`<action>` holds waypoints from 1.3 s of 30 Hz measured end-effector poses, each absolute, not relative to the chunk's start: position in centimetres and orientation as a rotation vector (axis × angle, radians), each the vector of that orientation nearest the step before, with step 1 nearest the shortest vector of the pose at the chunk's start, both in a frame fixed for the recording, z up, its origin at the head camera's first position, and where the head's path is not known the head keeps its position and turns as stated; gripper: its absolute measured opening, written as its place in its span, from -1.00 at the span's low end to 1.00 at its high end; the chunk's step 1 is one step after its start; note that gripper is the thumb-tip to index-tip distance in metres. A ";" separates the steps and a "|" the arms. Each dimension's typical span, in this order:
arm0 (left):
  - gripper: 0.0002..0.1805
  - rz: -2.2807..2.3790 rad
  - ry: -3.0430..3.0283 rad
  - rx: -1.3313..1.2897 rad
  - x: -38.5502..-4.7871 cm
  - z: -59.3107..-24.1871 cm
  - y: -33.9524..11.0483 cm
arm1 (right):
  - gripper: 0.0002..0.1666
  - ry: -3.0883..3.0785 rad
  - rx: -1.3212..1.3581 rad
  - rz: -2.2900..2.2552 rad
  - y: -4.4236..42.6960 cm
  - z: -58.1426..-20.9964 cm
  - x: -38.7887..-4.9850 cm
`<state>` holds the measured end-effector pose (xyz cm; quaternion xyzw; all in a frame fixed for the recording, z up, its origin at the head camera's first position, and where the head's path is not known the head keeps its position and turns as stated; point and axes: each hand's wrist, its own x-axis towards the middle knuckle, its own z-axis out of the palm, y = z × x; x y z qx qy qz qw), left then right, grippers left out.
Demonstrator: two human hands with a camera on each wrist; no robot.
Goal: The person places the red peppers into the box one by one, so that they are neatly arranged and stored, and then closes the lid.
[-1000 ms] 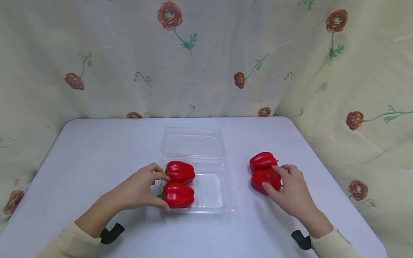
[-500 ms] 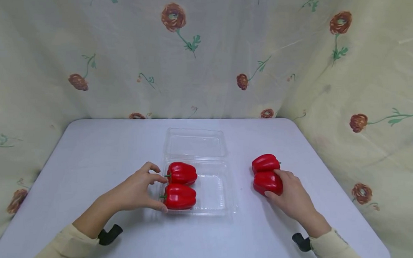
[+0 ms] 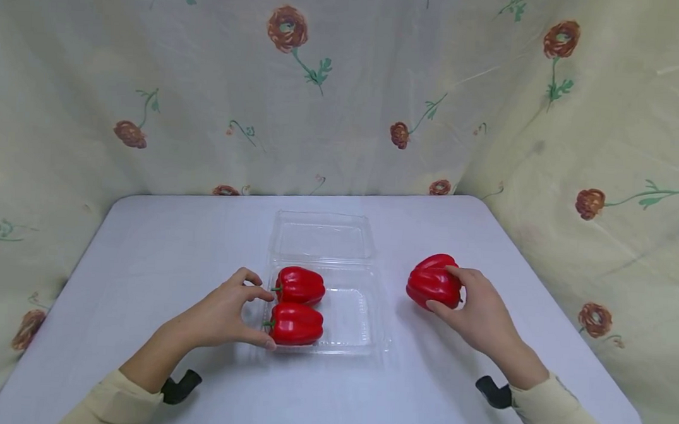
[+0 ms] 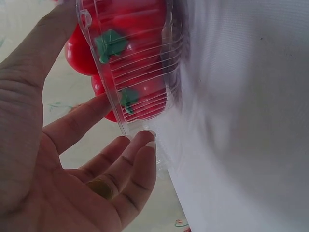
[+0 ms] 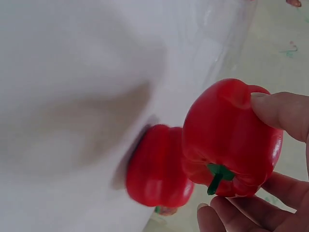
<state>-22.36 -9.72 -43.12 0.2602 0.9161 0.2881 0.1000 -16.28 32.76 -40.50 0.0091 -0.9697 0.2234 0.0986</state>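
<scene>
Up and a little leftward since half a second ago, the lifted pepper (image 3: 431,288) has come with the right hand (image 3: 480,316), which grips it between thumb and fingers. From the head, it covers most of the second pepper (image 3: 441,261), just beyond the right hand's fingertips. The right wrist view shows that second pepper lying on the white table (image 3: 179,243), and the held one raised clear of it, its green stem (image 5: 218,176) plain.

Across from it, the left hand (image 3: 221,314) has stayed put, thumb and fingers spread loosely about the near corner of the clear container (image 3: 348,313). Just right of that hand, the near boxed pepper (image 3: 296,324) and far boxed pepper (image 3: 300,285) lie inside side by side; the open lid (image 3: 322,238) lies beyond them. Only the left wrist view reveals the index finger at the rim, ridges in the plastic wall and a gold-coloured band (image 4: 100,189) on one finger.
</scene>
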 end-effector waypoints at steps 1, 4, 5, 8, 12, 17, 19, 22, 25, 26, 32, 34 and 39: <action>-0.17 0.852 2.706 0.767 -22.3 -43.1 -9.7 | 0.03 -2.855 0.047 0.667 32.4 -40.3 -16.4; -0.17 0.854 2.698 0.759 -22.3 -43.2 -9.8 | 0.00 -2.828 0.103 0.695 31.4 -39.6 -16.8; -0.17 0.857 2.695 0.755 -22.3 -43.2 -9.8 | -0.01 -2.825 0.120 0.704 31.0 -39.4 -16.9; -0.17 0.863 2.690 0.746 -22.3 -43.3 -9.8 | 0.00 -2.829 0.149 0.724 30.0 -39.0 -17.3; -0.16 0.862 2.695 0.743 -22.3 -43.1 -9.8 | 0.01 -2.849 0.177 0.746 28.6 -38.7 -17.9; -0.16 0.864 2.703 0.755 -22.3 -42.9 -9.8 | 0.01 -2.872 0.216 0.742 27.1 -38.6 -18.5; -0.15 0.869 2.695 0.749 -22.2 -43.0 -9.8 | 0.01 -2.884 0.225 0.733 26.5 -38.5 -18.7; -0.15 0.879 2.684 0.725 -22.1 -43.0 -9.7 | 0.02 -2.901 0.243 0.725 25.7 -38.4 -18.9; -0.15 0.873 2.696 0.712 -22.1 -43.1 -9.8 | 0.02 -2.914 0.263 0.722 24.8 -38.2 -19.2; -0.15 0.868 2.702 0.714 -22.1 -43.1 -9.8 | 0.02 -2.919 0.267 0.721 24.5 -38.2 -19.3; -0.13 0.842 2.718 0.727 -22.3 -43.1 -9.8 | 0.02 -2.955 0.268 0.735 23.2 -38.8 -19.9; -0.14 0.837 2.716 0.716 -22.3 -43.1 -9.8 | 0.01 -2.969 0.270 0.727 23.0 -39.1 -20.2; -0.15 0.835 2.708 0.691 -22.2 -43.0 -9.7 | 0.01 -3.004 0.275 0.678 22.3 -39.7 -20.5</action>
